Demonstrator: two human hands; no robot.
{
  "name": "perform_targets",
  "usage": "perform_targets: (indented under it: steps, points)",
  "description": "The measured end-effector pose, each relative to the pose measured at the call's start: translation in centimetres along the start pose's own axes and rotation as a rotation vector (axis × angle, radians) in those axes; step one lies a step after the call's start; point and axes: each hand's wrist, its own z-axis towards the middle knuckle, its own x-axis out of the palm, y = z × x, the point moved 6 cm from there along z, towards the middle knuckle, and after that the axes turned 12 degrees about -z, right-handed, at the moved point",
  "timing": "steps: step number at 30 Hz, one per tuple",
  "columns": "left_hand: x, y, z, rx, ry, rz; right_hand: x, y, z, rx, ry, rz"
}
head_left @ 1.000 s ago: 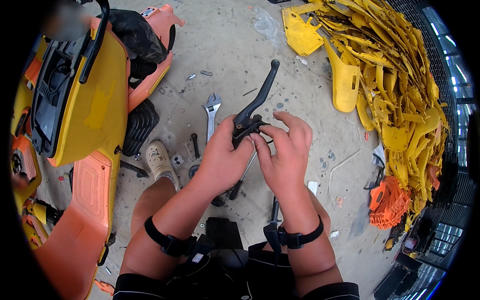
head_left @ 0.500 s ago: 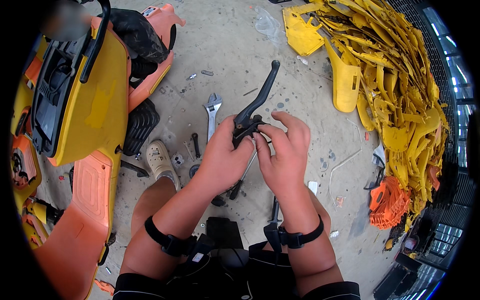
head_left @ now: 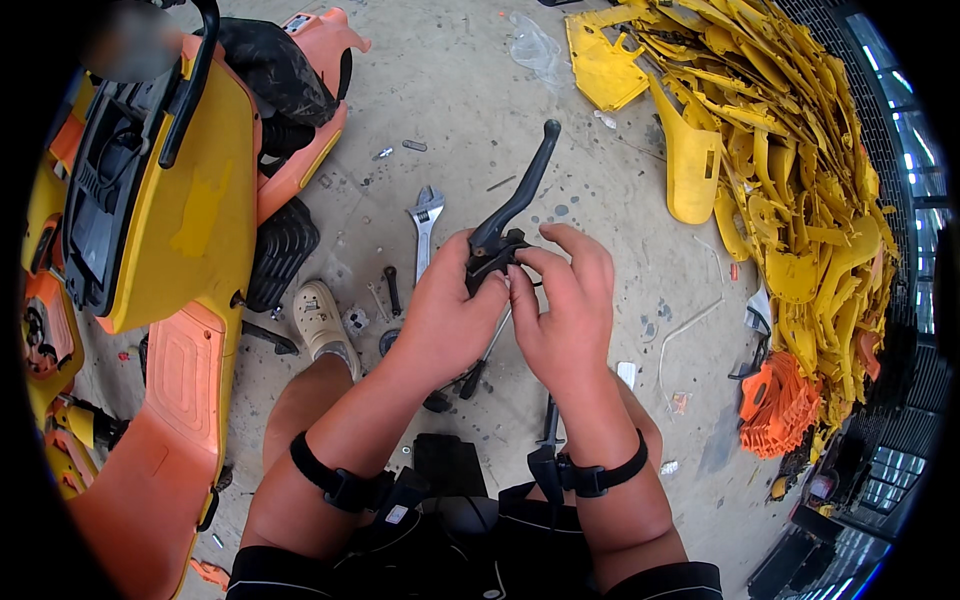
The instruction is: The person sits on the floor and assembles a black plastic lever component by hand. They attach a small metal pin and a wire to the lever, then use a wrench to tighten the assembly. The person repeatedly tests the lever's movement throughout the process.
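Above the floor (head_left: 480,75), between a yellow-and-orange vehicle (head_left: 185,225) and heaped yellow panels (head_left: 790,150), the left hand (head_left: 447,325) grips a black lever assembly (head_left: 530,185), the right hand's (head_left: 567,315) fingers narrowed against it; beyond lies a crumpled clear plastic bag (head_left: 537,48)

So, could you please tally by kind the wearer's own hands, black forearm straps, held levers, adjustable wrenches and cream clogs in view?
Left hand and right hand: 2
Left strap and right strap: 2
Black lever: 1
Adjustable wrench: 1
Cream clog: 1
Total: 7
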Motion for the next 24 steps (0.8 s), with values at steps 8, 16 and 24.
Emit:
perform_targets:
  steps: [8,16,24]
  points:
    - [0.08,-0.06,0.07,-0.01,-0.003,-0.003,0.22,-0.13,-0.06,0.008,-0.002,0.005]
    - [0.06,-0.41,-0.11,0.003,-0.02,0.053,0.29,-0.24,-0.28,0.05,0.003,0.015]
    - [0.02,0.01,-0.16,-0.055,-0.022,0.011,0.29,-0.14,-0.44,0.06,-0.017,0.024]
